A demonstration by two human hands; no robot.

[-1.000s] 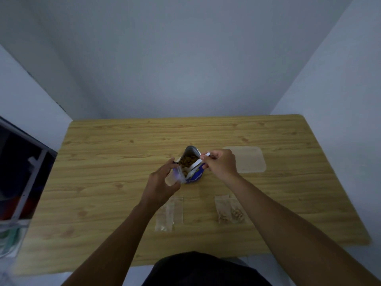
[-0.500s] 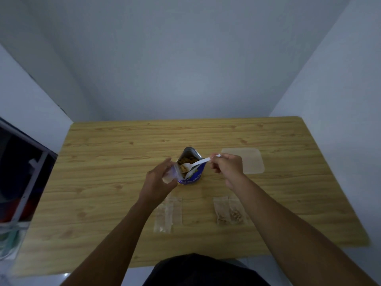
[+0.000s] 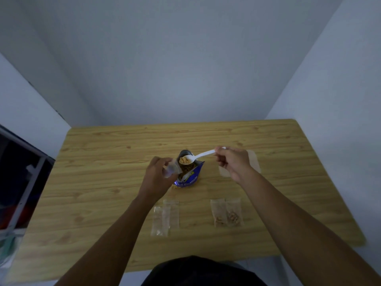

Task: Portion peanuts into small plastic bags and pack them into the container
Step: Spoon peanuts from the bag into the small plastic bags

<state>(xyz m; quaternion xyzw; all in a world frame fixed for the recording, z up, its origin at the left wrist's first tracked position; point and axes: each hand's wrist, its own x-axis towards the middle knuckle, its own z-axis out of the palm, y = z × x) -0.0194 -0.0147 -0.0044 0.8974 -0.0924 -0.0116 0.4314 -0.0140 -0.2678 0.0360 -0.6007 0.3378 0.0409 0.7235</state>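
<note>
The left hand (image 3: 156, 176) and right hand (image 3: 233, 162) are bare, as are both forearms. A plain black garment (image 3: 202, 271) shows, rounded, beyond the worktop's (image 3: 103, 182) near edge.

Light wooden table (image 3: 103, 182) against pale grey walls (image 3: 185, 58), dark metal-framed unit (image 3: 22, 182) at the left edge

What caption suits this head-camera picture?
Over the pouch, the right hand holds a spoon of peanuts; the left hand holds a small bag.
</note>
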